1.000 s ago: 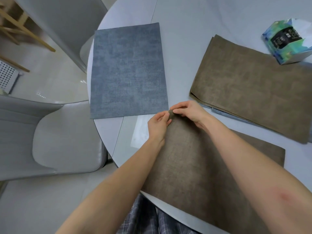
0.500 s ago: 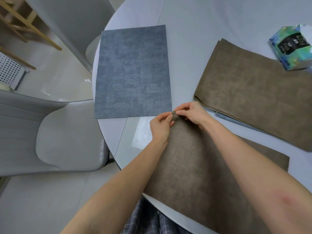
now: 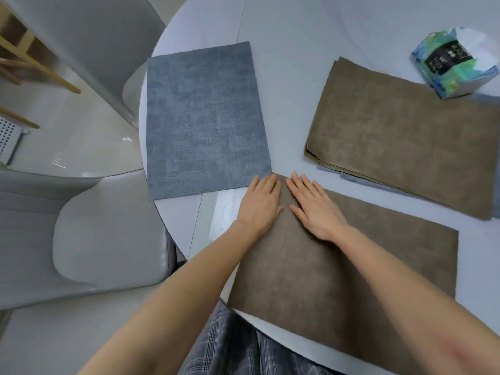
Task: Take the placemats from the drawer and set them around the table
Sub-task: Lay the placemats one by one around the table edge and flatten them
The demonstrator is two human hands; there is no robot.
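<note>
A brown placemat [image 3: 338,269] lies flat at the near edge of the round pale table [image 3: 292,44]. My left hand [image 3: 261,203] and my right hand [image 3: 315,208] rest palm down, fingers spread, on its far left corner, side by side. Just beyond that corner lies a blue-grey placemat [image 3: 203,120] at the table's left edge. A stack of brown placemats [image 3: 411,131], with a blue one showing under its near edge, sits at the right.
A green and blue tissue pack [image 3: 454,63] stands at the far right behind the stack. Two grey chairs stand left of the table, one near [image 3: 89,234] and one farther back [image 3: 89,41]. Wooden legs [image 3: 35,63] cross the far left floor.
Both hands pinched the brown placemat's corner before. Now they lie flat and open on it, and the corner is down on the table beside the blue-grey mat.
</note>
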